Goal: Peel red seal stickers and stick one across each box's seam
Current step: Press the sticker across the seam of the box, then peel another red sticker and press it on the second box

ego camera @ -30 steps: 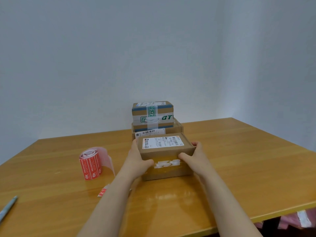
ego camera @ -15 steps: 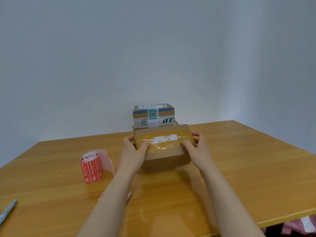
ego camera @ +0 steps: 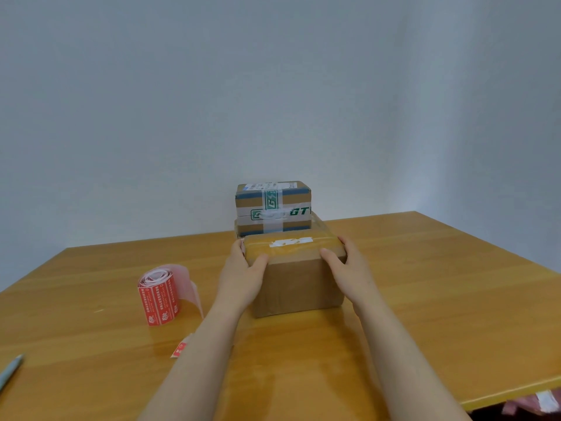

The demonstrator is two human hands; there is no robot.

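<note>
Left hand [ego camera: 243, 278] and right hand [ego camera: 349, 268] clasp the brown box [ego camera: 297, 284] by its 2 short ends, thumbs on the near face, fingers curled round the far corners. Box at mid-bench [ego camera: 425, 299], glossy tape [ego camera: 306, 252] uppermost.

Judged: stiff card, light. The tape is slick, so grip bare card at the ends.

Count:
- 3 boxes, counting a stack [ego camera: 273, 205] of probably 2 behind, the lower mostly hidden
- 1 sticker roll [ego camera: 159, 296]
- 1 loose red sticker [ego camera: 180, 349]
- 1 pen [ego camera: 10, 370]

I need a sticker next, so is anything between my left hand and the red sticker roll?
Nothing visible. The left hand grips the near box; the sticker roll stands to its left with only bare table between. A loose red sticker lies nearer you, off that line.
</note>
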